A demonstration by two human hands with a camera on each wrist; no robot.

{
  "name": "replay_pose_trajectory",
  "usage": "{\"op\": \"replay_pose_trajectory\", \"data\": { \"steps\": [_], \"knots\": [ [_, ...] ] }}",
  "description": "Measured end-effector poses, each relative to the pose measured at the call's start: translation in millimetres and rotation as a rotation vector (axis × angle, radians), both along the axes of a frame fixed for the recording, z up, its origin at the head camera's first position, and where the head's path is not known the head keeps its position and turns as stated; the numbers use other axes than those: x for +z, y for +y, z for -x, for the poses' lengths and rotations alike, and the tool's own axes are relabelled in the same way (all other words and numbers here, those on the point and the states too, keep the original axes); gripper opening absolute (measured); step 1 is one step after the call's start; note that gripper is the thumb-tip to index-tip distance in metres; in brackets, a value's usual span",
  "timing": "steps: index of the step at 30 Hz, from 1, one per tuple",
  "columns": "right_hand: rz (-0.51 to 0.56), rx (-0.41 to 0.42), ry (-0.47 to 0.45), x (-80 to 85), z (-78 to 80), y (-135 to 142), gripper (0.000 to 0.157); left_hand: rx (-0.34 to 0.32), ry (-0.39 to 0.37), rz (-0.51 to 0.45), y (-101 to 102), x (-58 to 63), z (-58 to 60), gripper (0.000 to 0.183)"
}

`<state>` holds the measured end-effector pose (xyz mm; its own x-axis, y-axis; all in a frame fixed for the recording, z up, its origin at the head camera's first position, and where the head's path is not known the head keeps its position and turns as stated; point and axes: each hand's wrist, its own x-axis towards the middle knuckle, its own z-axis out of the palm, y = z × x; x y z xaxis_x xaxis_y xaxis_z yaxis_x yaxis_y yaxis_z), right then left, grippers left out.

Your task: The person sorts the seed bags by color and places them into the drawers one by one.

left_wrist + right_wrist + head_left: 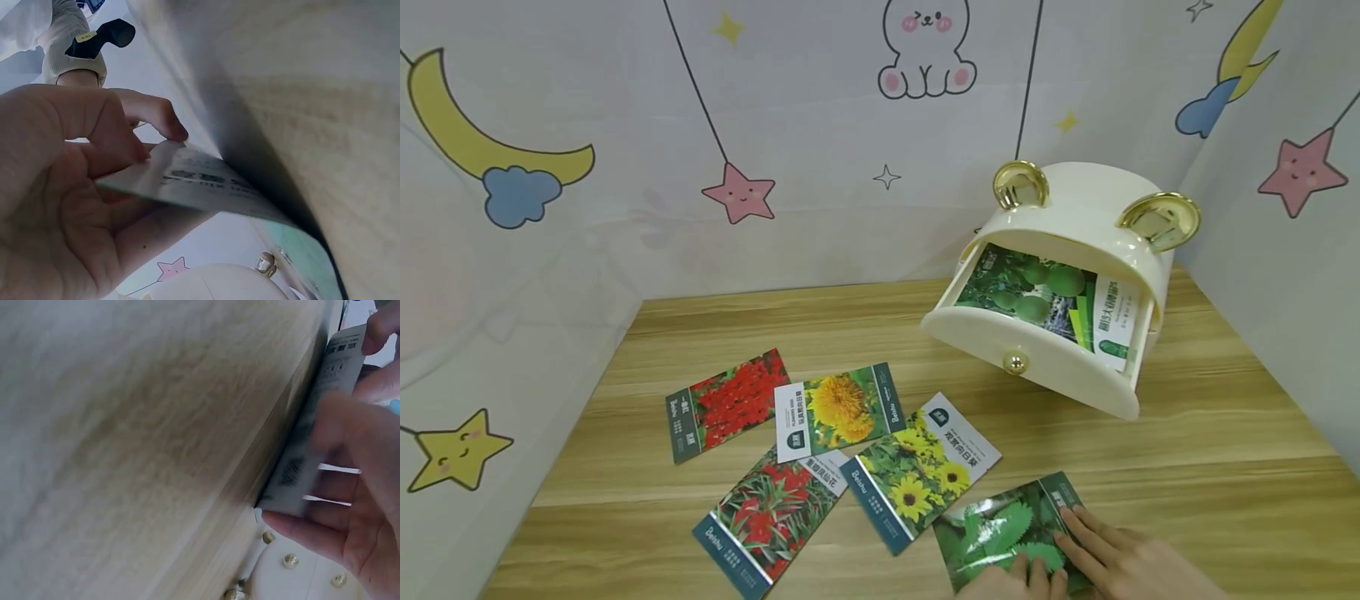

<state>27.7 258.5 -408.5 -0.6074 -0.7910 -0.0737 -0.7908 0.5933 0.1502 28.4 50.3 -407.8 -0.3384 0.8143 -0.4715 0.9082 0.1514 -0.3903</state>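
Note:
At the near edge of the head view, a seed packet [992,533] with green leaves on its front is tilted up off the table. My left hand [1011,583] pinches its near side; in the left wrist view, the thumb and fingers [94,137] grip the pale back of the packet [206,178]. On the packet's right end, my right hand [1138,562] has its fingers over the front. The right wrist view shows the right thumb [337,422], blurred, against the printed back, with the fingers on the other face.
Left of the hands lie packets: yellow sunflowers [925,475], orange flowers [838,404], red flowers [737,400] and red blooms with long leaves [775,508]; some overlap. Behind stands a white bear-eared box [1082,192], its drawer [962,329] pulled out with green packets inside. Printed cloth walls surround the table.

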Motion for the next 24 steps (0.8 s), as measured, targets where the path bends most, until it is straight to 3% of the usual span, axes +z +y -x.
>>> {"op": "replay_pose_trajectory", "data": {
  "steps": [2,3,6,9,12,15,20,22,24],
  "knots": [
    [0.002,-0.013,-0.007,-1.5,-0.2,1,0.083,0.001,0.025,-0.014,0,0.3,-1.1,0.079],
    [0.005,-0.025,-0.023,-1.8,0.0,1,0.084,0.032,0.012,-0.025,0,0.4,-1.3,0.078],
    [0.019,-0.038,-0.071,-2.4,1.3,4,0.082,0.161,-0.091,-0.07,0,1.0,-0.7,0.078],
    [0.041,-0.087,-0.175,-0.8,2.3,6,0.08,0.222,-0.154,-0.116,-4,3.7,0.5,0.076],
    [0.066,-0.145,-0.257,3.4,2.6,8,0.079,0.213,-0.162,-0.162,-11,7.8,-0.1,0.075],
    [0.094,-0.155,-0.273,8.4,2.2,9,0.077,0.221,-0.184,-0.29,-20,12.8,-0.4,0.074],
    [0.112,-0.21,-0.317,16.8,0.2,11,0.075,0.118,-0.208,-0.646,-37,22.0,8.3,0.056],
    [0.103,-0.233,-0.319,20.2,-0.2,12,0.075,0.073,-0.209,-0.735,-42,26.4,12.4,0.049],
    [0.099,-0.237,-0.28,23.5,-0.9,13,0.074,0.061,-0.214,-0.751,-45,31.6,15.6,0.048]
  ]
}}
